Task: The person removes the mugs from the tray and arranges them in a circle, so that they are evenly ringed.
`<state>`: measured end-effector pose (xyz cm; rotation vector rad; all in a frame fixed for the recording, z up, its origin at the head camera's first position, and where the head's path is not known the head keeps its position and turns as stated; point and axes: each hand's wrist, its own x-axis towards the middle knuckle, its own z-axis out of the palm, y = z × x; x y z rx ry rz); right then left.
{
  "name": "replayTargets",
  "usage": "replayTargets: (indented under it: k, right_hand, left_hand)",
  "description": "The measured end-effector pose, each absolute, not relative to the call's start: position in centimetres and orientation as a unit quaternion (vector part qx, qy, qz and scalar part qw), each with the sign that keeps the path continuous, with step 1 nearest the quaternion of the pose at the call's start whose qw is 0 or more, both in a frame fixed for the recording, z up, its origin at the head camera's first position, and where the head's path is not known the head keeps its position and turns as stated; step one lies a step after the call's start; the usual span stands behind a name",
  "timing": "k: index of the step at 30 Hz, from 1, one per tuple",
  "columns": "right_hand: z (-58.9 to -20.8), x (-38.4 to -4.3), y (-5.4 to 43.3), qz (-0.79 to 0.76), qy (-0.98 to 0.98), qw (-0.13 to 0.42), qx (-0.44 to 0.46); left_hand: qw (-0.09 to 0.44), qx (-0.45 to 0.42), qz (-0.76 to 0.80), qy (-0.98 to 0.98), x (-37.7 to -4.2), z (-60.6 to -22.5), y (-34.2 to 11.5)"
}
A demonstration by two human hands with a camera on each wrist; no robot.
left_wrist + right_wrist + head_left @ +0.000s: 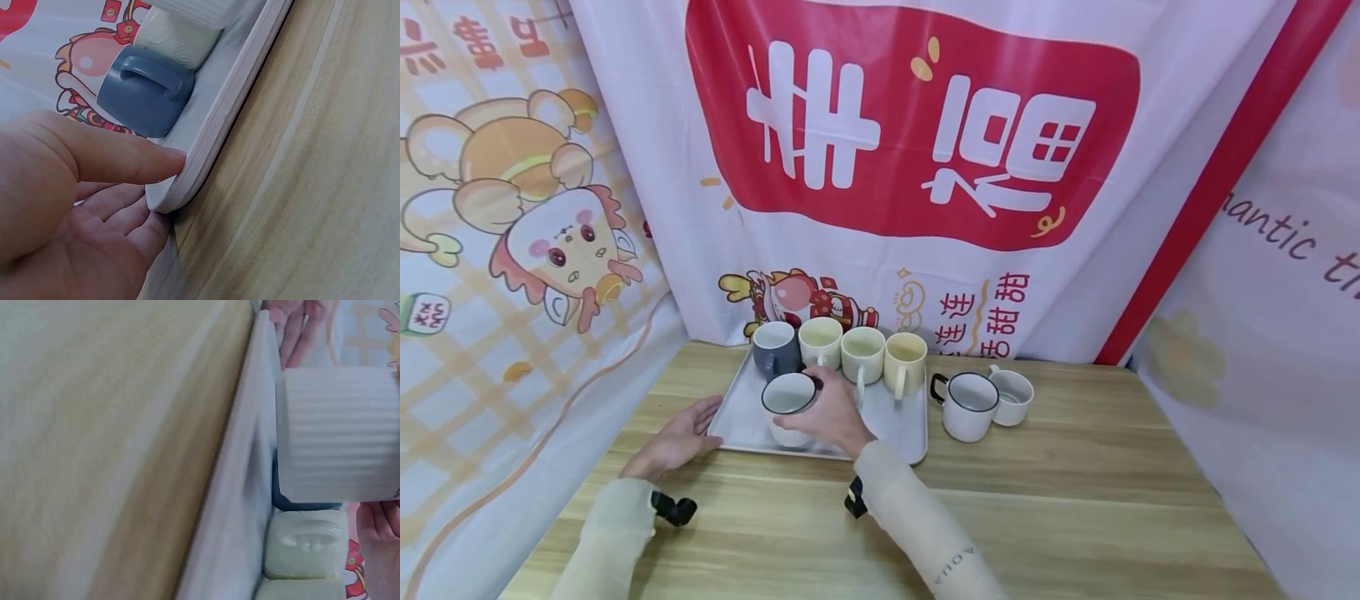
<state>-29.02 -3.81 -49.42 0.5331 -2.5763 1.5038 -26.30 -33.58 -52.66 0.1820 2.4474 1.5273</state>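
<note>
- Tray [741,425]: is sitting flat on the table [1015,517], bearing four mugs along its back edge, plus the held one over its front-left part.
- Back row, left to right: blue-grey mug [784,357], pale yellow mug [820,333], pale green mug [871,365], cream-yellow mug [910,367]. All are standing upright, mouths facing up, handles pointing roughly toward the person.
- Right of the tray, on the table: second white mug [968,417], dark-rimmed, is standing with its black handle pointing left at the tray; small white cup [1013,408] is standing just behind and to its right, handle pointing back-left.
- Held ribbed mug [340,434], white with a dark rim: is sitting in front of the blue-grey and pale yellow mugs. Long axis is running about vertical, mouth facing up, pale inner wall showing. Hand is covering most of the handle side. Can't tell whether the base is touching the tray.
- Right hand [833,408]: is gripping that mug, thumb and fingers curving round its side.
- Left hand [677,437]: is resting at the tray's front-left corner, loosely spread, thumb touching the rim, fingers lying along the outer side.
</note>
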Motion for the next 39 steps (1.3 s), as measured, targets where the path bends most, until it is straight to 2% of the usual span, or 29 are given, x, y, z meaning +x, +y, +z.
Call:
replayTargets:
  k: [7,18,28,39]
  right_hand:
    - [-47.5,-28.5,-1.1,0.499,-0.829,0.055,0.247]
    - [-44.6,-25.9,4.1,0.468,-0.835,0.061,0.282]
    - [-42.2,-22.4,9.6,0.469,-0.844,0.052,0.256]
    - [-41.0,-20.0,17.2,0.474,-0.841,0.064,0.252]
  left_hand:
    - [0.129,0.063,0.515,0.845,-26.3,-52.7,-33.5]
    - [0.128,0.068,0.516,0.844,-26.1,-52.5,-33.9]
    - [0.126,0.073,0.52,0.841,-26.1,-52.2,-34.0]
    - [0.123,0.079,0.529,0.836,-26.2,-52.6,-33.8]
